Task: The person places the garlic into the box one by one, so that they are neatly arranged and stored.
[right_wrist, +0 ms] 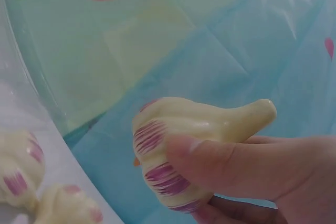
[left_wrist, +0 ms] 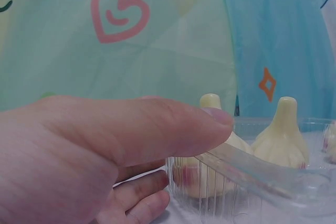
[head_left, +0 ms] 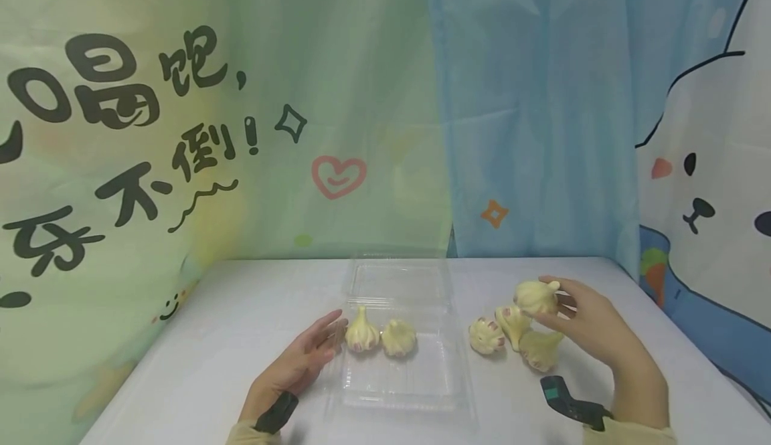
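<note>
My right hand [head_left: 587,321] holds a garlic bulb [head_left: 535,297] between thumb and fingers, its pale stem toward the palm and purple streaks on its rounded end [right_wrist: 163,179]. Just below it, several more garlic bulbs [head_left: 486,336] lie grouped on the table. My left hand [head_left: 304,351] is at the left side of a clear plastic container [head_left: 409,381], fingers loosely extended. In the left wrist view, its thumb [left_wrist: 173,129] lies over the rim, with other fingers outside the ribbed wall. Two garlic bulbs [head_left: 362,331] sit side by side in the container.
The container's clear lid [head_left: 400,281] lies folded back on the far side. A white-covered table [head_left: 253,298] carries everything. Behind it hangs a printed green and blue curtain [head_left: 385,124].
</note>
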Demonstrator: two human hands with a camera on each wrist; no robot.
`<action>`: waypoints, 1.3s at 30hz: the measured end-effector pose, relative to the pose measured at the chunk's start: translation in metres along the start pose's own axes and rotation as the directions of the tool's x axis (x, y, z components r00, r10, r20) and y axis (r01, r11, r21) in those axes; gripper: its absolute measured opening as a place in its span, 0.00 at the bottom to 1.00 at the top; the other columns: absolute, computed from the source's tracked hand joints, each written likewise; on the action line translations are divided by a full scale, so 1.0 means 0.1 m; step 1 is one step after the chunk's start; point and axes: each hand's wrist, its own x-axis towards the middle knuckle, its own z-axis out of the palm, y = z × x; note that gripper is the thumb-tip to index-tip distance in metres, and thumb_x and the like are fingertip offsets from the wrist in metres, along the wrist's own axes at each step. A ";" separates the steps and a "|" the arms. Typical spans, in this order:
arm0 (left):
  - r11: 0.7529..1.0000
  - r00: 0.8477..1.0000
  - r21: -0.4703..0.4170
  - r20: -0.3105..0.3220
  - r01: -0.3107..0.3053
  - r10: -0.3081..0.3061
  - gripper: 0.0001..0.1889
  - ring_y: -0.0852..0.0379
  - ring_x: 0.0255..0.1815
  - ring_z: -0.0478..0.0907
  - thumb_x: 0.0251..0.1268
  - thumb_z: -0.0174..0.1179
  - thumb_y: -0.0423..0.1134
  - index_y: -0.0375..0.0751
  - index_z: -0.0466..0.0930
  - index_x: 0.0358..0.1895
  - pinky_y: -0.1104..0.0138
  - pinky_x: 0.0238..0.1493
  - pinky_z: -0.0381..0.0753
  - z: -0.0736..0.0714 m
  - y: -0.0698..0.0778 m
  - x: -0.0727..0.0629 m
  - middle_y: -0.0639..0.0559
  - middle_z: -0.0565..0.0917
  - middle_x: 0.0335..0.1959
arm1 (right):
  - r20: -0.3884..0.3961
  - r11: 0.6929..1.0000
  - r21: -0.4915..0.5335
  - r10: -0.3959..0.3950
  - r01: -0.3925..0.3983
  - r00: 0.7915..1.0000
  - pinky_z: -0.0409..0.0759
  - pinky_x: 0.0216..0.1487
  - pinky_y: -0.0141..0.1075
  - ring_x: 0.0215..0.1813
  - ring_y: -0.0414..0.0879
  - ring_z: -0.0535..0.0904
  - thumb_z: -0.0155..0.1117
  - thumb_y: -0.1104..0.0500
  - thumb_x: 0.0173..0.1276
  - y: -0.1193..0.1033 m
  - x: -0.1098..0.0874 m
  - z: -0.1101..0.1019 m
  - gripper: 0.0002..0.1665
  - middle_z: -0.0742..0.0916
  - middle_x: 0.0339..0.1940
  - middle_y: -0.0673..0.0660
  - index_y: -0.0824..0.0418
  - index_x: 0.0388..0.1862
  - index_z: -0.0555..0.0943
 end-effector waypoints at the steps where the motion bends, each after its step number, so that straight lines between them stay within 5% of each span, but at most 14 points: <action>1: 1.000 1.000 0.000 0.000 0.001 -0.001 0.42 0.37 0.77 0.39 0.66 0.56 0.31 0.36 0.37 0.75 0.77 0.66 0.63 0.00 0.00 0.00 0.32 0.43 0.76 | 0.001 1.000 -0.004 -0.005 0.005 1.000 0.76 0.55 0.58 0.62 0.73 0.70 0.64 0.41 0.62 -0.03 0.01 0.01 0.44 0.69 0.67 0.74 0.64 0.69 0.64; 19: 1.000 1.000 0.014 0.000 0.013 -0.013 0.41 0.37 0.77 0.38 0.67 0.53 0.31 0.39 0.37 0.76 0.78 0.66 0.62 0.02 0.03 -0.01 0.33 0.41 0.77 | 0.021 0.981 0.042 -0.191 0.190 0.981 0.78 0.57 0.50 0.60 0.66 0.75 0.70 0.54 0.59 -0.44 0.16 0.27 0.38 0.74 0.64 0.69 0.66 0.66 0.69; 32: 1.000 1.000 0.003 0.005 0.016 -0.016 0.40 0.38 0.77 0.37 0.67 0.52 0.30 0.39 0.37 0.76 0.76 0.67 0.62 0.03 0.02 0.01 0.33 0.40 0.77 | 0.099 0.975 0.111 -0.206 0.195 0.974 0.79 0.56 0.47 0.59 0.63 0.77 0.71 0.58 0.58 -0.67 0.24 0.52 0.36 0.76 0.61 0.67 0.64 0.64 0.71; 39: 1.000 1.000 -0.009 0.008 0.001 0.000 0.39 0.37 0.77 0.38 0.67 0.51 0.28 0.40 0.39 0.76 0.77 0.66 0.63 0.02 0.00 0.00 0.32 0.41 0.76 | 0.103 0.974 0.066 -0.224 0.218 0.969 0.81 0.53 0.47 0.54 0.60 0.80 0.73 0.57 0.54 -0.67 0.32 0.70 0.36 0.81 0.54 0.63 0.66 0.61 0.74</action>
